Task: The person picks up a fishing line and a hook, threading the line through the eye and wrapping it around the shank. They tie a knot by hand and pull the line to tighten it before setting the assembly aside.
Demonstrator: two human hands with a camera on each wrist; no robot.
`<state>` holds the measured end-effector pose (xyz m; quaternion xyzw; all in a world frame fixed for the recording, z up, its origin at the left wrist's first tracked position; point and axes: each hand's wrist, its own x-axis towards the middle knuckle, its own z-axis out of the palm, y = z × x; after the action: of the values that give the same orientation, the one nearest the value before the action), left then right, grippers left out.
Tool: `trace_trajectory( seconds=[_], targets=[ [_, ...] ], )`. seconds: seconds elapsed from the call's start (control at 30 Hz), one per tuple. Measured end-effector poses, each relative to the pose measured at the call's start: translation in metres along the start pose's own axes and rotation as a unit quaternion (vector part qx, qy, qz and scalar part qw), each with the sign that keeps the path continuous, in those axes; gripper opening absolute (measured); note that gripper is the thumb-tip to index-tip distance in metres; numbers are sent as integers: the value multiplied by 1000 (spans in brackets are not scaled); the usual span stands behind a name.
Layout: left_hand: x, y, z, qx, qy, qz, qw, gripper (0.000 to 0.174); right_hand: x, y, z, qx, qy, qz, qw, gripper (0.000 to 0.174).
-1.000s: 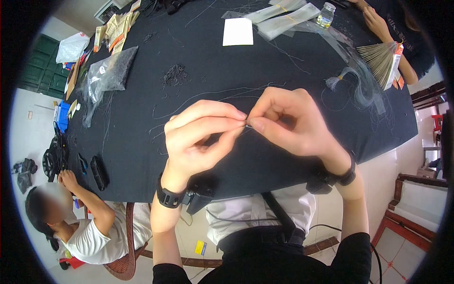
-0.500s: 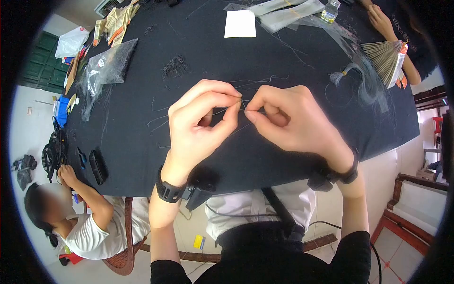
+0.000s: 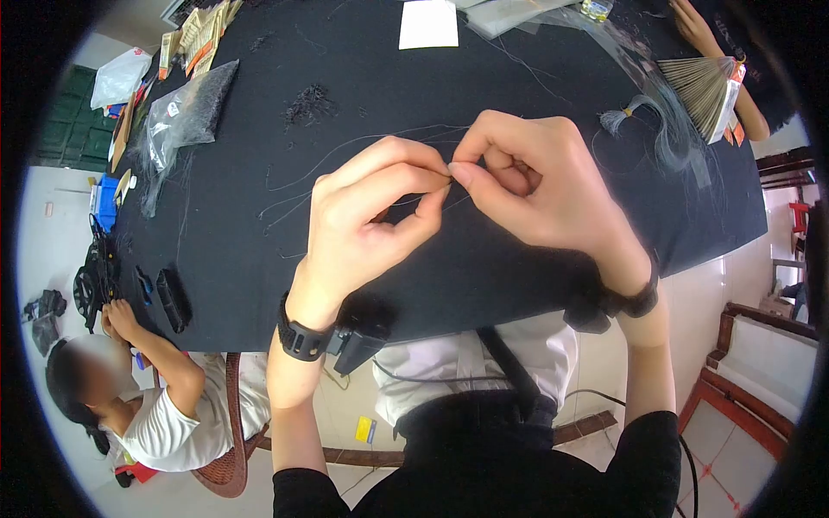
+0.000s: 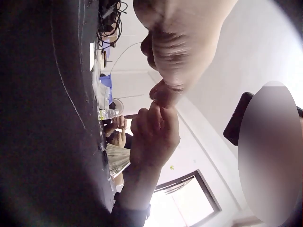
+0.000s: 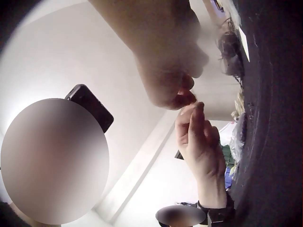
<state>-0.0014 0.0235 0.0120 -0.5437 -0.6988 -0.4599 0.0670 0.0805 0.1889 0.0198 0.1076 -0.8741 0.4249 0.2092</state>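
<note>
**Both grips meeting again on the strand**

Nearest to us, we are holding the left grip (image 3: pixel 371 216) and the right grip (image 3: pixel 535 190) tip to tip above the near half of the desk (image 3: pixel 484 285). Each has thumb and forefinger curled and clamped on the same fine strand (image 3: pixel 321 155). Half a second ago the fingertips were standing slightly apart; now they are touching, so we are judging that the pinch is being taken afresh rather than let go. The strand is running leftwards from the pinch and trailing over the desk. The wrist views are showing only the two pinches meeting, and the strand is too thin to make out there. Farther off, a dark tuft (image 3: pixel 306 104) and a clear bag (image 3: pixel 186 116) are lying to the left, a grey bundle (image 3: pixel 643 121) and a fan of strips (image 3: pixel 695 86) to the right, and a white card (image 3: pixel 427 24) at the far edge
</note>
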Motion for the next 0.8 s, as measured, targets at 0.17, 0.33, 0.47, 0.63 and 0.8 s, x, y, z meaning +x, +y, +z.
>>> trace_trajectory(
  seconds=[0.17, 0.33, 0.47, 0.63, 0.8],
  targets=[
    [0, -3, 1, -49, 18, 24, 998, 16, 2, 5, 1, 24, 11, -2, 1000, 7],
    [-4, -3, -2, -77, 52, -11, 996, 15, 3, 7, 6, 84, -2, 32, 996, 8],
    [-4, -6, -1, -92, 78, -13, 993, 14, 1, 12, 13, 152, 0, 67, 986, 10],
    [-4, -9, -1, -65, 98, -39, 992, 12, 0, 8, 15, 152, -12, 95, 984, 11],
    [-2, -7, 2, -8, 90, -66, 994, 11, 0, 7, 13, 121, -19, 67, 990, 11]
  ],
)
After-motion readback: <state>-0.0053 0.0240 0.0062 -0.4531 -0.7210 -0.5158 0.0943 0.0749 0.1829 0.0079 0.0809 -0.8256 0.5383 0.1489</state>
